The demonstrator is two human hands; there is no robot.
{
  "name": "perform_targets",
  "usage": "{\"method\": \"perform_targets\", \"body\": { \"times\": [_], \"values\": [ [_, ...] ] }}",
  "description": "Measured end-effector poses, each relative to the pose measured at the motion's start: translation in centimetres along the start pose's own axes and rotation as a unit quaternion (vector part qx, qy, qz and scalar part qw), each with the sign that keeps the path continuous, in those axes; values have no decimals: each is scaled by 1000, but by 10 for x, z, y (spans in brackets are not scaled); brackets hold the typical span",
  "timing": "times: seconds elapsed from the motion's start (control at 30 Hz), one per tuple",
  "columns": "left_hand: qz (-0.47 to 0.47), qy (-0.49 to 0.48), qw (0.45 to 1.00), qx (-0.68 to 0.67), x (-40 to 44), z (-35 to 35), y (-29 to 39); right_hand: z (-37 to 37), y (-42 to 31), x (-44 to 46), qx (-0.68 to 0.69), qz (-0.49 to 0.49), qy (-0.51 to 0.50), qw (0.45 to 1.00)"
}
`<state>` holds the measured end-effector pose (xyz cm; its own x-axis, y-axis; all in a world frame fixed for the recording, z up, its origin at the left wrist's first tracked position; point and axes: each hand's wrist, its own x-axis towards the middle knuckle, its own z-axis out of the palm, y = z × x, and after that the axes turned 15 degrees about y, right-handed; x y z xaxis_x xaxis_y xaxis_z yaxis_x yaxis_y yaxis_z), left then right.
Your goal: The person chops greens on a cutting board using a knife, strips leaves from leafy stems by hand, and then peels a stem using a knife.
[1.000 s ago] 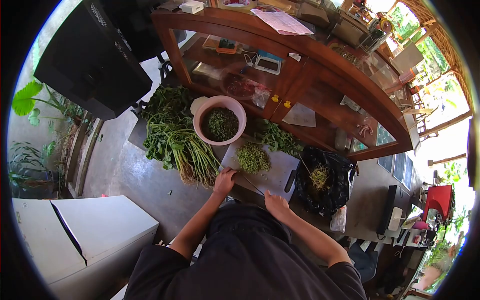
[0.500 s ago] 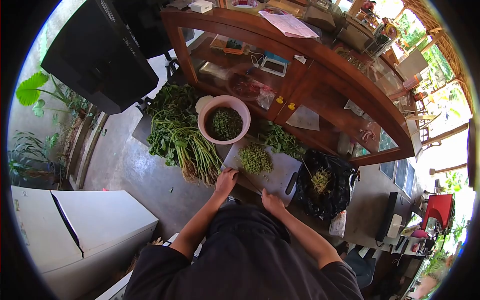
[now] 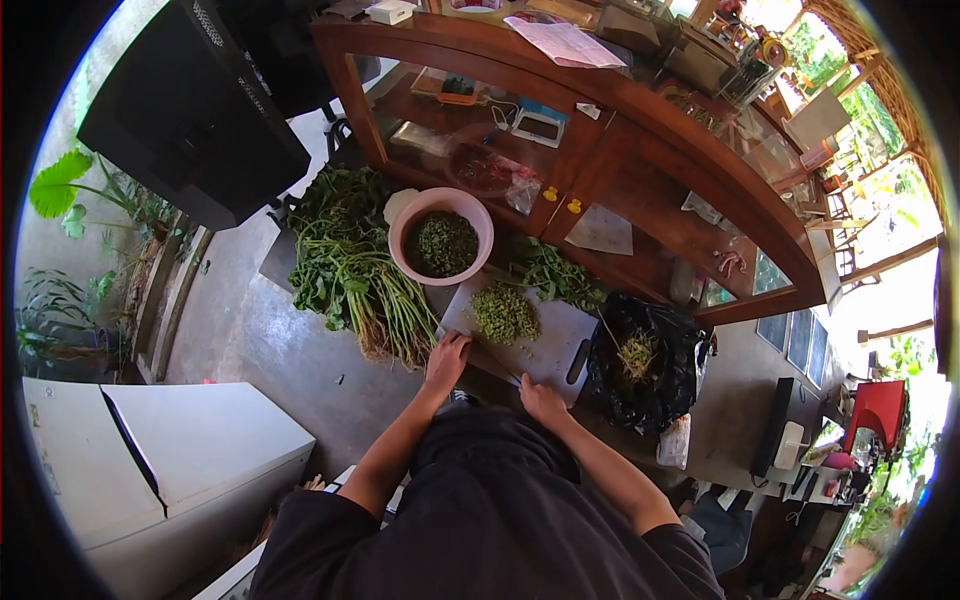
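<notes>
My right hand (image 3: 543, 398) is closed around the handle end of a knife (image 3: 505, 368) at the near edge of the cutting board (image 3: 562, 325). The thin blade points up and left across the board. At the board's near left corner is my left hand (image 3: 447, 360), fingers curled together; whatever they hold is hidden. A heap of chopped green stems (image 3: 505, 312) lies on the board. Beside my left hand rests a large bunch of leafy greens (image 3: 350, 275), its roots toward me. Behind the board stands a pink bowl (image 3: 480, 207) of chopped dark leaves.
Some loose leafy sprigs (image 3: 555, 270) lie at the board's far edge. To the right, a black plastic bag (image 3: 640, 405) holds pale trimmings. A glass-fronted wooden cabinet (image 3: 590, 150) stands behind. A white fridge (image 3: 210, 430) is at lower left.
The view has shifted slightly, so the table things sit a little further left and higher. Both hands stay nearly in place, and the heap of stems looks the same.
</notes>
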<state>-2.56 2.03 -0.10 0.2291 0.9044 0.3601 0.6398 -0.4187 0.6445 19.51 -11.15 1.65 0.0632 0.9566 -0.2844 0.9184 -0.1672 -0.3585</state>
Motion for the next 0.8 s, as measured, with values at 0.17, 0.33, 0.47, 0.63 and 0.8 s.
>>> {"method": "perform_targets", "body": {
  "times": [0.17, 0.33, 0.47, 0.63, 0.8],
  "values": [
    [7, -16, 1000, 19, -1, 1, -2, -12, 7, -8, -16, 17, -36, 999],
    [-2, -33, 999, 23, 1, -3, 3, 2, 18, -5, -21, -8, 13, 1000],
    [-2, -45, 998, 38, 3, -7, 9, -5, 17, -1, -37, -26, 62, 997],
    [-13, -49, 998, 28, 2, -1, 8, -21, 13, -1, -28, -26, 84, 996],
    [-26, -44, 998, 21, -1, 3, 3, -35, 0, -6, -32, -10, 43, 998]
  ]
}}
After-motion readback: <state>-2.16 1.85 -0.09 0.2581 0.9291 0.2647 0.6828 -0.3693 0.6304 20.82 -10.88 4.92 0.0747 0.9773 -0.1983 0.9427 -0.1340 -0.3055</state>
